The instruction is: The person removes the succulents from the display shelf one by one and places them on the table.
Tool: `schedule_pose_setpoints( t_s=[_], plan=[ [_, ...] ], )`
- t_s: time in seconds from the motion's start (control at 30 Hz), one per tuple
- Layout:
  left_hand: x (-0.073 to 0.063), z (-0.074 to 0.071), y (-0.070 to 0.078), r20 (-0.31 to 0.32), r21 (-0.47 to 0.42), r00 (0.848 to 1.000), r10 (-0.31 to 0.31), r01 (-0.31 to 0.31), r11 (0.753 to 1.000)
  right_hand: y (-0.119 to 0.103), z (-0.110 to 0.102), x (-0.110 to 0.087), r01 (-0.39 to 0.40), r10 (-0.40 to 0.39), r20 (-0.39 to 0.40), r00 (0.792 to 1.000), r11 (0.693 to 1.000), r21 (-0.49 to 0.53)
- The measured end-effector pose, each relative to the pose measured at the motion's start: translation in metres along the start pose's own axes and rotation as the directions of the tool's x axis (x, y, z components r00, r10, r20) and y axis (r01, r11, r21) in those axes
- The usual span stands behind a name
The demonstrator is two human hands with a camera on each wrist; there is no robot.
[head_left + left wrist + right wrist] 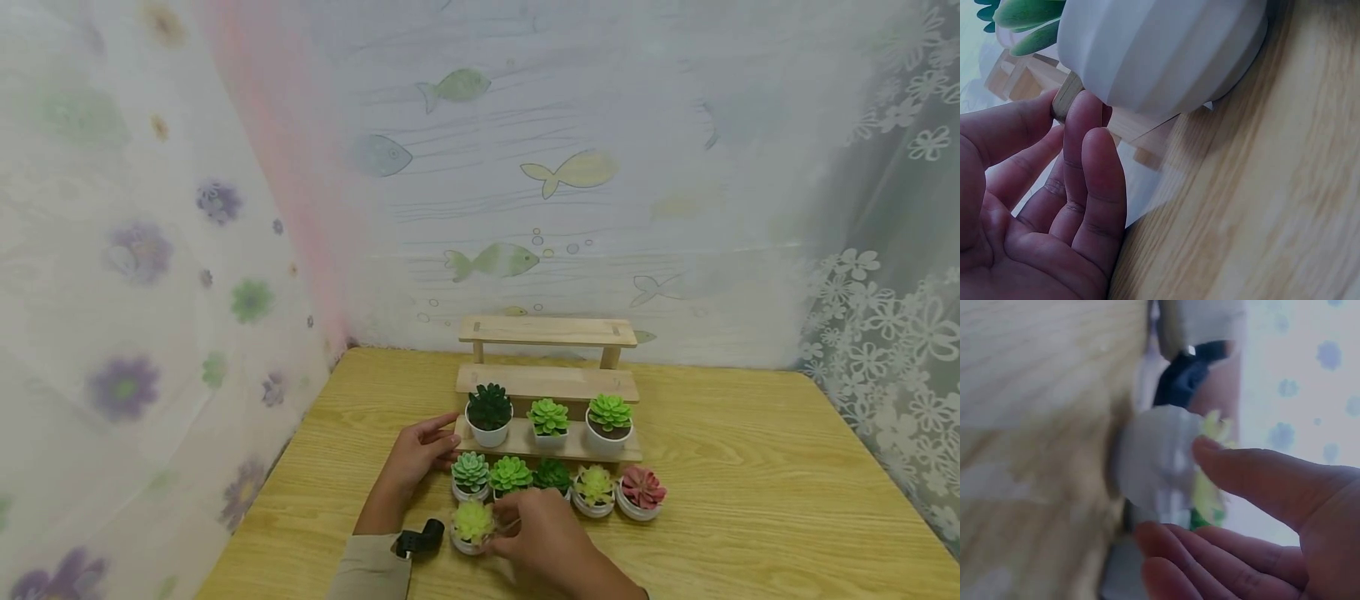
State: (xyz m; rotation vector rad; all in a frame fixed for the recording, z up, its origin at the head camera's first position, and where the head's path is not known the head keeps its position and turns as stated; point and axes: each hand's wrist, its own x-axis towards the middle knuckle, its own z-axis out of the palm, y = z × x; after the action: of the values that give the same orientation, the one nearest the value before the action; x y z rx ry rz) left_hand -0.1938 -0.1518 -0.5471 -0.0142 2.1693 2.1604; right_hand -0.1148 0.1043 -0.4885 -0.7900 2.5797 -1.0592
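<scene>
My left hand [422, 452] pinches the left end of the lowest board of a wooden tiered plant stand [547, 382], thumb and fingertips on the board's edge [1067, 95]. Beside those fingers stands a ribbed white pot [1166, 53]. My right hand [543, 533] is at the right side of a yellow-green potted succulent [472, 523], which stands in front on the table. In the blurred right wrist view, the right thumb and fingers are spread apart by its white pot [1154, 459]; firm contact cannot be made out.
On the lowest board are a dark green succulent [489, 408] and two bright green ones [549, 417]. In front stands a row of several potted succulents, a red one [642, 487] at its right end. Patterned curtains [480, 208] border the wooden table [750, 467].
</scene>
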Motion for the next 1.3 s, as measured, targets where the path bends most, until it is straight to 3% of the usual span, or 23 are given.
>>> schedule_pose_setpoints(
  t_s=[0.23,0.47,0.6,0.77,0.83,1.07,1.3],
  plan=[
    [-0.001,0.001,0.001,-0.014,0.018,1.0,0.003,-0.003,1.0,-0.007,-0.019,-0.005,-0.01,0.012,-0.035,0.999,0.999,0.041],
    [0.0,0.001,0.002,-0.01,0.022,1.0,0.003,-0.003,1.0,-0.015,-0.037,-0.014,-0.041,0.025,-0.195,0.98,0.996,-0.074],
    [0.0,0.001,0.001,-0.005,0.016,1.0,-0.003,0.003,1.0,-0.019,-0.049,-0.017,-0.089,0.053,-0.3,0.953,0.99,-0.11],
    [0.001,0.001,0.001,-0.011,0.017,1.0,-0.015,0.015,1.0,-0.021,-0.065,-0.02,-0.125,0.095,-0.407,0.908,0.991,-0.048],
    [0.0,0.001,0.001,-0.015,0.023,1.0,-0.019,0.019,1.0,-0.019,-0.07,-0.021,-0.111,0.079,-0.45,0.889,0.993,-0.045],
    [-0.001,0.001,0.003,-0.02,0.031,1.0,-0.024,0.024,0.999,-0.007,-0.089,-0.023,0.031,-0.089,-0.586,0.805,0.994,-0.108],
    [-0.003,0.002,0.004,-0.022,0.038,1.0,-0.017,0.018,0.999,0.009,-0.103,-0.024,0.007,-0.062,-0.63,0.774,0.996,-0.09]
  ],
)
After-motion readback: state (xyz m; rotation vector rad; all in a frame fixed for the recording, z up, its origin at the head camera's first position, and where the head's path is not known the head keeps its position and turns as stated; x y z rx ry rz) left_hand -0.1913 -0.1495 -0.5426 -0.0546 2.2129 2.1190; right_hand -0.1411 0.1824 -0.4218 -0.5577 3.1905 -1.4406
